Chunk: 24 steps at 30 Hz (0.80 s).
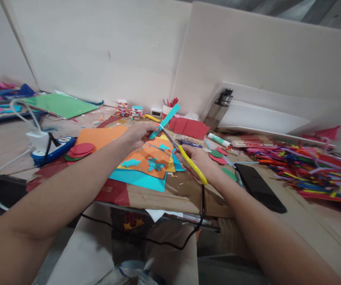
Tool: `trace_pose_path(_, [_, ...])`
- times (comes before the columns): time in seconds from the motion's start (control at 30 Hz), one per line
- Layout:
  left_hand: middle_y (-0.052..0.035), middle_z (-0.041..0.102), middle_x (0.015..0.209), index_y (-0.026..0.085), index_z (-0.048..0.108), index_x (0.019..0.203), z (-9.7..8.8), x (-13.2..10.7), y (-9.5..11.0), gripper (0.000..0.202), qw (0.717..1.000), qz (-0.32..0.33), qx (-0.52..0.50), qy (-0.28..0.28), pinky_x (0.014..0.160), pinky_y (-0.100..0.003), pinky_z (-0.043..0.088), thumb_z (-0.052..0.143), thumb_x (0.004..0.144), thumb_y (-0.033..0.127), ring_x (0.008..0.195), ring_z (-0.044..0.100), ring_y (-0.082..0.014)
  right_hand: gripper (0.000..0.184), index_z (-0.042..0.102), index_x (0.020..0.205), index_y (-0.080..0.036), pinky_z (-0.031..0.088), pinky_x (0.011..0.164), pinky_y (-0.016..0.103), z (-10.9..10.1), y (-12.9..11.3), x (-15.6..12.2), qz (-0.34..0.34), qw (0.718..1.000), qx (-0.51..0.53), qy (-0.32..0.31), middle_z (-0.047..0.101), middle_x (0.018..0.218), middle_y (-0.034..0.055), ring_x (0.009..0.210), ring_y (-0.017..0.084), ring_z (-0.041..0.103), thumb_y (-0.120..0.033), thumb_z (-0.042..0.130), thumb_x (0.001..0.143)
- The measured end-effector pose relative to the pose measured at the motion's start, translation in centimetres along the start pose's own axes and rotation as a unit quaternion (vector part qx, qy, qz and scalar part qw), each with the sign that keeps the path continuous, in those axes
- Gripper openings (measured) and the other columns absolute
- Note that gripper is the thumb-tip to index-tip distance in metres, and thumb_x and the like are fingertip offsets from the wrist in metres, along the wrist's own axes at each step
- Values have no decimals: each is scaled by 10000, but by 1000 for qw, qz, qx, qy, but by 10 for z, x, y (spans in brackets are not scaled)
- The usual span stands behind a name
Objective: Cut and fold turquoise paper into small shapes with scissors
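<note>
My left hand (143,133) is closed on a strip of turquoise paper (170,115) that slants up to the right. In my right hand (194,158) is a pair of scissors (192,164) with yellow handles, fingers wrapped round the grips. The scissor blades reach the strip close to my left fingertips. Below both hands lie cut turquoise pieces (156,164) on orange paper (146,156), with a turquoise sheet (140,180) under it. Whether the blades are fully closed on the strip is hard to make out.
Colourful pipe cleaners (303,166) heap at the right, beside a black case (259,188). A glue stick (218,140), red paper (191,127) and a bottle (219,109) stand or lie farther back. At the left are a blue power strip (53,152) and a green sheet (61,105).
</note>
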<state>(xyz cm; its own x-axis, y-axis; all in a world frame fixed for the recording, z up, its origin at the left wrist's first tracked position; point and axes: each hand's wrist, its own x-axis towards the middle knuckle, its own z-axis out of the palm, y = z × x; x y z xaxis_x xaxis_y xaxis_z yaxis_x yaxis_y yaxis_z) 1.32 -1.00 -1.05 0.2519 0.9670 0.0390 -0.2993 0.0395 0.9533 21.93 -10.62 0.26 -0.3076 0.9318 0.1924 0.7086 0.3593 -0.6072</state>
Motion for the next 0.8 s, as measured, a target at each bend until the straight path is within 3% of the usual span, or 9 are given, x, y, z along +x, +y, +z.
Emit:
trace_pose_path(0.43, [-30, 609, 584, 102, 613, 597, 4, -5, 3, 43, 1000, -13, 8, 12, 477, -202, 350, 611, 632, 76, 520, 513, -78, 190, 680, 847, -189, 403, 579, 245, 1, 0, -1, 4, 1000, -11, -5, 521, 517, -20, 567, 152, 522, -317, 541, 857])
trace_pose_path(0.67, [-45, 619, 583, 96, 619, 577, 3, -2, 1, 80, 1000, -13, 17, 15, 478, -203, 368, 593, 637, 50, 534, 540, -89, 182, 668, 825, -194, 368, 463, 217, -1, -4, -2, 51, 998, 2, -26, 520, 494, -26, 474, 128, 492, -354, 586, 849])
trace_pose_path(0.8, [-38, 617, 582, 102, 618, 592, 1, 0, -3, 124, 998, -52, 18, 17, 455, -188, 380, 559, 673, 29, 510, 532, -79, 182, 630, 871, -196, 337, 380, 193, 0, -11, -3, 114, 992, 12, -58, 498, 469, -43, 404, 111, 477, -370, 578, 875])
